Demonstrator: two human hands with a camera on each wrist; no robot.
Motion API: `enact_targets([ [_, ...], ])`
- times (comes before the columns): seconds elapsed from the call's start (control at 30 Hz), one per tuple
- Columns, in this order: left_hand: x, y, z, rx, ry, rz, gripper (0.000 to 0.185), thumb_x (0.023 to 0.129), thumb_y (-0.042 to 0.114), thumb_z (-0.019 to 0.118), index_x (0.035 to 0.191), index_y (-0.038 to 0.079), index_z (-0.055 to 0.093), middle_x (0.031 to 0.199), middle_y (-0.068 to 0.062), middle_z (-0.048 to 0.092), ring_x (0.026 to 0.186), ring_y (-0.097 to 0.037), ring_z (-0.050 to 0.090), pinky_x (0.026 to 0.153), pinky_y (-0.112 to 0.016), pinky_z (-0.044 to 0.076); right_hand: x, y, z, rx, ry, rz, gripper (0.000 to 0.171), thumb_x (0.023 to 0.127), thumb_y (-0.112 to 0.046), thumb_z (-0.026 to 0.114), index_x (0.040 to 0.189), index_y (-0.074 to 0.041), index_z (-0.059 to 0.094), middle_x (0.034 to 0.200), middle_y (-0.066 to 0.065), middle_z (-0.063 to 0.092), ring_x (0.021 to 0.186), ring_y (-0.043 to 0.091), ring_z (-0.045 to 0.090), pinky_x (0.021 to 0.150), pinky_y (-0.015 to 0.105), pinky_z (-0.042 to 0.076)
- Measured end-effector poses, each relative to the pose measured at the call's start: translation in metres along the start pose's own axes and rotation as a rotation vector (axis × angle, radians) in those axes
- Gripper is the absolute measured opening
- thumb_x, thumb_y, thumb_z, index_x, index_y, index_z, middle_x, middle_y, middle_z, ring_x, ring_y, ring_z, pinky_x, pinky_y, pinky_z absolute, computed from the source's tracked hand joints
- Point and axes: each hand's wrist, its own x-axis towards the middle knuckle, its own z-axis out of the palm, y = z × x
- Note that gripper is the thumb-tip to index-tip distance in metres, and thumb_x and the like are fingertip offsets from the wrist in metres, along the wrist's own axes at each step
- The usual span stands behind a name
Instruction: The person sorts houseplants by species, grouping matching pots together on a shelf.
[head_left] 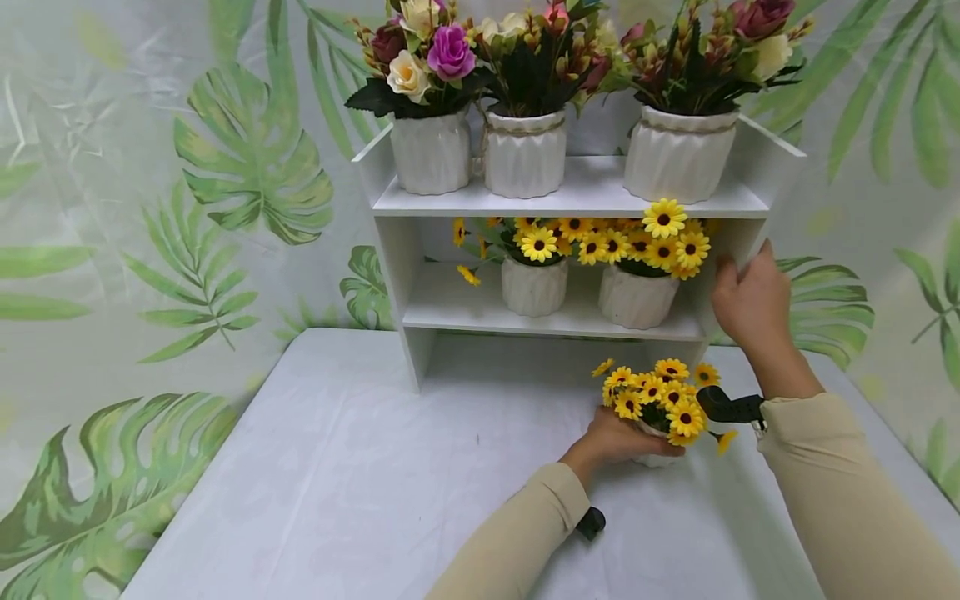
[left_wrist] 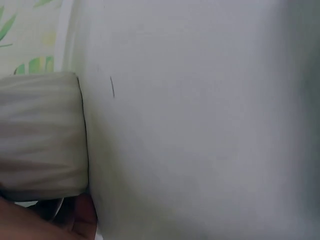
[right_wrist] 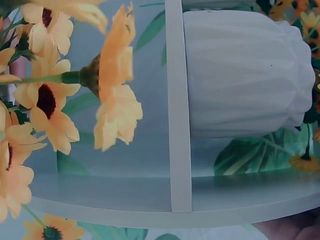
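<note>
In the head view my left hand (head_left: 617, 437) grips a white pot (head_left: 660, 459) of yellow daisy-like flowers (head_left: 651, 400) on the table, low in front of the shelf's right end. The left wrist view shows the ribbed side of this pot (left_wrist: 42, 137), with fingers (left_wrist: 86, 216) curled against it. Higher up, my right hand (head_left: 753, 300) holds the right side panel of a white shelf (head_left: 487, 317), the thumb on its near side. Some of its fingers are hidden behind the panel. Yellow petals (right_wrist: 117, 75) fill the left of the right wrist view.
Two more white pots (head_left: 535, 287) of yellow flowers stand on the middle shelf. On the top tier are three larger white pots (head_left: 678, 158) with roses. A white cloth covers the table (head_left: 360, 483). Behind is a leaf-patterned backdrop (head_left: 255, 158).
</note>
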Motion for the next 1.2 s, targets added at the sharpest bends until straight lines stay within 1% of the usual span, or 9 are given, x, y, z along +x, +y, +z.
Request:
enact_targets([
  [0.17,-0.001,0.001,0.005,0.045,0.073,-0.034,0.07,0.069,0.026,0.091,0.127,0.039,0.054,0.118,0.028,0.058,0.113,0.008,0.052,0.103,-0.02,0.043,0.0,0.0,0.001,0.0,-0.012,0.028,0.057,0.106,-0.034,0.028,0.152,0.001,0.025,0.144,0.036,0.044,0.123,0.06,0.049,0.093,0.073,0.044],
  [0.4,-0.002,-0.003,0.007,0.149,0.137,-0.059,0.07,0.067,0.032,0.092,0.126,0.036,0.055,0.119,0.024,0.059,0.114,0.005,0.052,0.104,-0.025,0.042,0.0,0.0,0.005,-0.011,-0.007,0.008,0.056,0.106,-0.031,0.03,0.15,0.003,0.028,0.14,0.038,0.047,0.119,0.06,0.052,0.09,0.072,0.046],
  [0.57,-0.005,0.0,0.009,0.224,0.193,-0.112,0.072,0.063,0.039,0.093,0.125,0.035,0.055,0.118,0.019,0.06,0.115,-0.005,0.053,0.1,-0.031,0.045,-0.001,0.001,0.003,-0.013,-0.015,0.01,0.057,0.106,-0.033,0.029,0.151,0.002,0.026,0.141,0.037,0.047,0.119,0.061,0.052,0.089,0.072,0.046],
  [0.63,-0.005,0.001,0.01,0.246,0.204,-0.117,0.075,0.063,0.041,0.093,0.127,0.034,0.054,0.12,0.017,0.059,0.117,-0.008,0.053,0.101,-0.033,0.044,-0.002,0.0,0.002,-0.013,-0.019,0.011,0.058,0.106,-0.034,0.029,0.151,0.002,0.025,0.141,0.037,0.046,0.119,0.061,0.051,0.09,0.072,0.046],
  [0.73,-0.003,0.0,0.01,0.254,0.214,-0.1,0.078,0.063,0.04,0.093,0.129,0.034,0.052,0.121,0.018,0.059,0.118,-0.007,0.052,0.103,-0.033,0.043,-0.002,0.0,0.001,-0.016,-0.024,0.017,0.058,0.106,-0.035,0.028,0.152,0.001,0.025,0.142,0.037,0.046,0.12,0.06,0.051,0.09,0.072,0.046],
  [0.87,-0.004,-0.002,0.009,0.191,0.227,-0.065,0.077,0.063,0.036,0.094,0.128,0.034,0.053,0.12,0.021,0.059,0.117,0.0,0.052,0.107,-0.031,0.041,-0.001,-0.001,-0.001,-0.023,-0.02,0.017,0.058,0.106,-0.035,0.028,0.151,0.002,0.026,0.141,0.037,0.047,0.119,0.06,0.052,0.09,0.072,0.046],
  [0.97,-0.007,-0.003,0.006,0.133,0.249,-0.014,0.075,0.062,0.033,0.095,0.125,0.036,0.054,0.117,0.024,0.059,0.113,0.004,0.053,0.106,-0.027,0.042,0.0,0.0,-0.002,-0.026,-0.005,0.007,0.057,0.105,-0.034,0.028,0.15,0.002,0.027,0.139,0.037,0.048,0.118,0.06,0.052,0.089,0.072,0.046],
  [1.1,-0.014,-0.005,-0.004,0.091,0.256,0.07,0.07,0.061,0.032,0.095,0.119,0.038,0.056,0.112,0.027,0.06,0.107,0.007,0.055,0.097,-0.021,0.047,0.001,0.001,-0.003,-0.02,0.008,0.006,0.057,0.105,-0.034,0.029,0.148,0.002,0.03,0.138,0.037,0.05,0.118,0.06,0.052,0.09,0.071,0.047],
  [1.2,-0.024,-0.005,-0.017,0.142,0.24,0.116,0.068,0.062,0.037,0.094,0.118,0.04,0.056,0.11,0.027,0.06,0.105,0.008,0.055,0.095,-0.023,0.047,0.001,0.002,-0.002,-0.014,0.004,-0.002,0.056,0.104,-0.033,0.03,0.147,0.003,0.032,0.137,0.038,0.05,0.118,0.06,0.052,0.09,0.071,0.047],
])
